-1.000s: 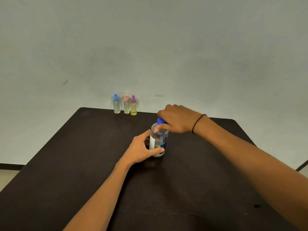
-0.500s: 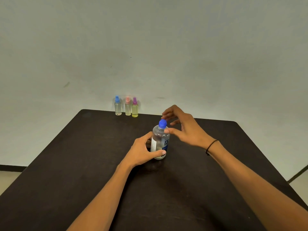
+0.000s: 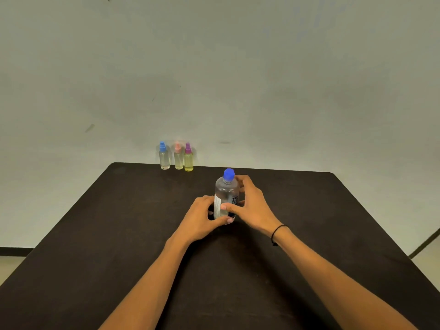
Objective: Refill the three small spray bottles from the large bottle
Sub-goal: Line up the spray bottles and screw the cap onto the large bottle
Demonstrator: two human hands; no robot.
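- Standing upright a little beyond the middle of the dark table [image 3: 95, 234], the large bottle [image 3: 226, 194] holds clear liquid, with its blue cap [image 3: 229, 174] on top and a white label down its left side.
- Curled round the lower part of the large bottle from the left, the left hand [image 3: 198, 220] grips it, thumb laid across the front near the base.
- From the right, the right hand [image 3: 252, 206] wraps the same bottle higher up: its thumb crosses the front just above the left thumb, and its fingers reach behind the shoulder of the bottle, below the cap.
- A thin black band [image 3: 277, 233] circles the right wrist.
- At the far edge of the table, left of the large bottle and well apart from it, three small spray bottles stand in a tight row.
- The blue-capped spray bottle [image 3: 164, 157] is the leftmost and looks clear.
- The pink-capped spray bottle [image 3: 178, 158] stands in the middle, with pale yellowish contents.
- The purple-capped spray bottle [image 3: 188, 159] is the rightmost, a stronger yellow.
- All three spray heads are on.
- Behind the table rises a plain pale wall [image 3: 262, 79].
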